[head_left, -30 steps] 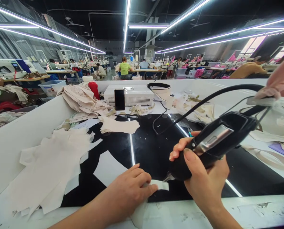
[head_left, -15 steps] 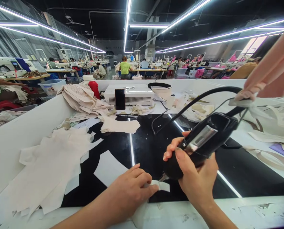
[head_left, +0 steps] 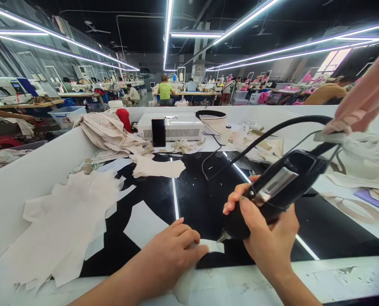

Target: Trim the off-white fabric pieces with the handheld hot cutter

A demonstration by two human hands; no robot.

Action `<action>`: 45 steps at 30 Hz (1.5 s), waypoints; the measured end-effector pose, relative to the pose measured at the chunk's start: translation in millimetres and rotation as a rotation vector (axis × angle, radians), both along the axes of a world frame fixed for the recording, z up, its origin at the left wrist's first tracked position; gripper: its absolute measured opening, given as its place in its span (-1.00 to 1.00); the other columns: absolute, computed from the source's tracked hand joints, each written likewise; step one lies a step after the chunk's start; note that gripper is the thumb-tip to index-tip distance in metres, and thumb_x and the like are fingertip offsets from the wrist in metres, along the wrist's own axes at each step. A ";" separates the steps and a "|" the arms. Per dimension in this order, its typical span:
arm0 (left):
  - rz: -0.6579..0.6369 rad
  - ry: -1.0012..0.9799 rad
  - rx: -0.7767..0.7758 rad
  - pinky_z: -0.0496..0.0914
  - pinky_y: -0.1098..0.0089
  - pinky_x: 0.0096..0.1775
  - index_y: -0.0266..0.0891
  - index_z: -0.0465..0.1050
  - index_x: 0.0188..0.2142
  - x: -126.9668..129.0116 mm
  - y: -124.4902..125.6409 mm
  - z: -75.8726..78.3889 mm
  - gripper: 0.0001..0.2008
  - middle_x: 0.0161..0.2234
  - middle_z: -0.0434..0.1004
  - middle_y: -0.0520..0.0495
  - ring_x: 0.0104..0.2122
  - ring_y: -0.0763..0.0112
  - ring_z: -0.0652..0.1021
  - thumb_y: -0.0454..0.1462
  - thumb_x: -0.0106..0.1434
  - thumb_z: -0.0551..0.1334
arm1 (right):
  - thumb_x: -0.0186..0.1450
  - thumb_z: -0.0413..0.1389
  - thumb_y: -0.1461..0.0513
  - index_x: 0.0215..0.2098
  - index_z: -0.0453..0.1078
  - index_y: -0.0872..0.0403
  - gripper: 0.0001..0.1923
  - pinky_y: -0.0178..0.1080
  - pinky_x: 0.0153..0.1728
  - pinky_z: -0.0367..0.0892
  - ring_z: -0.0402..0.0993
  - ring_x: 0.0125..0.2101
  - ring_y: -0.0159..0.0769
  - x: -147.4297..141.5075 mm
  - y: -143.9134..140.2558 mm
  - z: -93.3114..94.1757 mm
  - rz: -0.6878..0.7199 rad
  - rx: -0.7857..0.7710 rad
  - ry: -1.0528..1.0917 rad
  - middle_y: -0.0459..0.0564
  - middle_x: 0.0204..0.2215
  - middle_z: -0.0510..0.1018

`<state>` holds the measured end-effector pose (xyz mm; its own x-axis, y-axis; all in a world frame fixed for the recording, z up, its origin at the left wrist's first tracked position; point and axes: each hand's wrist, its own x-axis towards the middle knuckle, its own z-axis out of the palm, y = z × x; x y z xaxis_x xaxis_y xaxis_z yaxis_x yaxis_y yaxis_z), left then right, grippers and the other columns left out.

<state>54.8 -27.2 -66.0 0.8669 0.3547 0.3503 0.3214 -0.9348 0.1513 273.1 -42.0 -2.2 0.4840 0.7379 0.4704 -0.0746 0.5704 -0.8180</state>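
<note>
My right hand [head_left: 267, 238] grips a black corded hand tool [head_left: 278, 187] with a metal plate on its side; its tip points down at a small white fabric strip [head_left: 213, 245] on the black glossy table [head_left: 202, 199]. My left hand [head_left: 173, 253] lies flat on that strip's left part, fingers pressing it onto the table near the front edge. The tool's black cable [head_left: 272, 131] arcs up and back toward the right.
Cream fabric pieces [head_left: 71, 216] lie heaped at the left, more at the back [head_left: 109, 131]. A white box unit [head_left: 172, 125] with a phone [head_left: 158, 132] leaning on it stands behind. Another person's pink sleeve [head_left: 361, 102] reaches in at the upper right. Workers sit at distant stations.
My right hand and the tool shifted slightly left, then back right, staying at the strip's end. My left hand stays on the strip. The pink sleeve moved a little.
</note>
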 end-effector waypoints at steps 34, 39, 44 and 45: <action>0.091 -0.003 0.095 0.62 0.15 0.22 -0.35 0.38 0.26 -0.5 -7.3 4.0 -0.52 0.01 0.62 -0.19 -0.01 0.18 0.65 -0.60 0.40 0.15 | 0.39 0.45 0.16 0.05 0.51 -0.10 -0.67 -0.23 -0.43 0.60 0.57 -0.48 -0.30 -3.1 -10.9 -1.9 0.056 0.024 -0.014 -0.15 -0.35 0.62; 0.180 0.011 0.095 0.69 0.27 0.05 -0.38 0.31 0.28 -1.8 -20.2 5.7 -0.38 0.04 0.63 -0.22 0.01 0.15 0.66 -0.64 0.25 0.13 | 0.37 0.47 0.19 0.07 0.50 -0.10 -0.62 -0.20 -0.43 0.62 0.59 -0.47 -0.27 -0.2 -17.1 -4.1 0.050 0.028 -0.027 -0.14 -0.35 0.64; 0.202 0.034 0.033 0.71 0.29 -0.04 -0.33 0.35 0.23 -1.7 -25.5 4.5 -0.39 0.00 0.64 -0.15 -0.05 0.17 0.68 -0.64 0.21 0.20 | 0.37 0.49 0.17 0.08 0.50 -0.10 -0.60 -0.21 -0.44 0.64 0.61 -0.47 -0.26 -3.1 -21.8 -5.4 0.051 0.038 -0.016 -0.14 -0.34 0.64; 0.208 0.041 0.028 0.71 0.29 -0.06 -0.32 0.37 0.20 -1.6 -25.6 4.3 -0.41 -0.01 0.64 -0.14 -0.07 0.17 0.68 -0.64 0.21 0.21 | 0.36 0.49 0.17 0.08 0.50 -0.10 -0.60 -0.21 -0.44 0.64 0.61 -0.47 -0.27 -3.8 -22.7 -5.5 0.043 0.040 -0.008 -0.14 -0.34 0.64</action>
<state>53.2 -52.7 -61.7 0.7897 0.5181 0.3285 0.5133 -0.8513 0.1088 269.3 -64.7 -7.7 0.4485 0.7385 0.5034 -0.0932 0.5988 -0.7954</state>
